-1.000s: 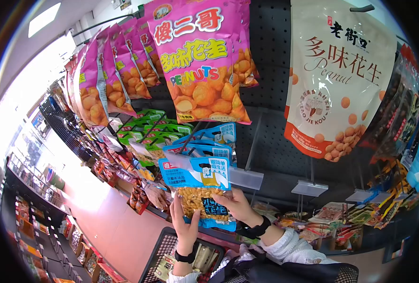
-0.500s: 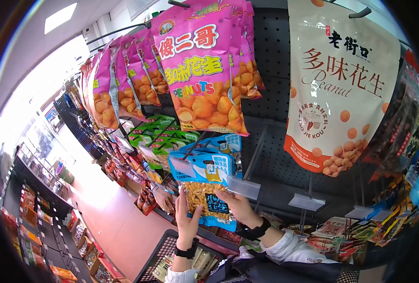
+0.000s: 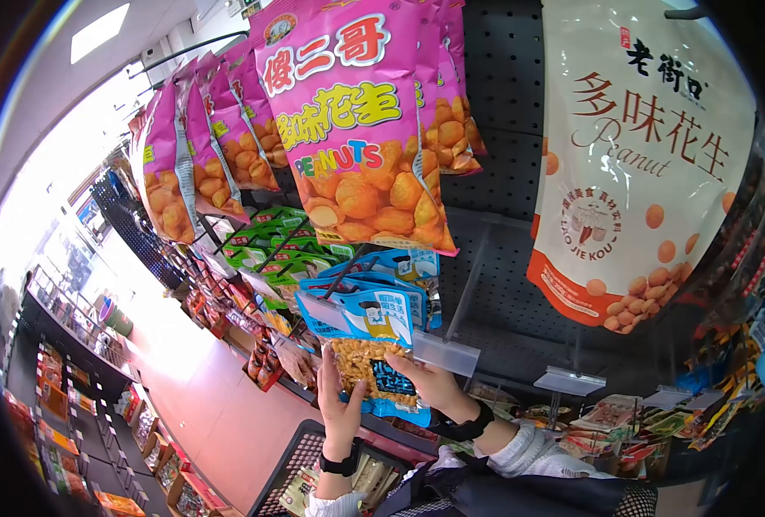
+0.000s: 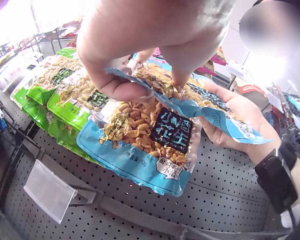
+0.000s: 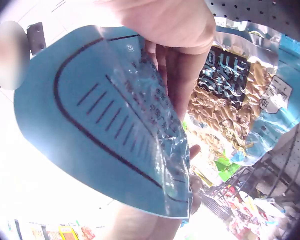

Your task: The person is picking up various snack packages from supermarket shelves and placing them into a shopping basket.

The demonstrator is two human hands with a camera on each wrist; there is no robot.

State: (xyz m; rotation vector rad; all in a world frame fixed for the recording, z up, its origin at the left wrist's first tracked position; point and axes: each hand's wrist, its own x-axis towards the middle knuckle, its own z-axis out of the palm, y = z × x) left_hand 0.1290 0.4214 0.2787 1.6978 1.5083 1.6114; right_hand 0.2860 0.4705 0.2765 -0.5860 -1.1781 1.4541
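Observation:
A blue bag of peanuts [image 3: 358, 356] hangs at the front of its row in the head view. My left hand [image 3: 341, 415] grips its left side, thumb in front; my right hand [image 3: 434, 386] holds the right side, thumb on the window. In the left wrist view, the left hand [image 4: 155, 35] and right hand [image 4: 242, 122] hold this bag with its lower edge tilted away from a similar blue bag [image 4: 135, 160] behind. The right wrist view shows the right hand [image 5: 175, 30] with fingers behind the tilted bag [image 5: 105, 115]; their tips are partly hidden.
Pink peanut bags [image 3: 369, 129] and a large cream bag [image 3: 645, 155] hang above. Green bags [image 3: 270, 246] hang to the left. Clear label holders [image 3: 447, 351] jut from the rack. A dark basket [image 3: 292, 470] holding packages is below my hands.
The head view has shifted slightly, moving the hanging bags within it. Both hands still hold the same blue bag, with only small changes in position.

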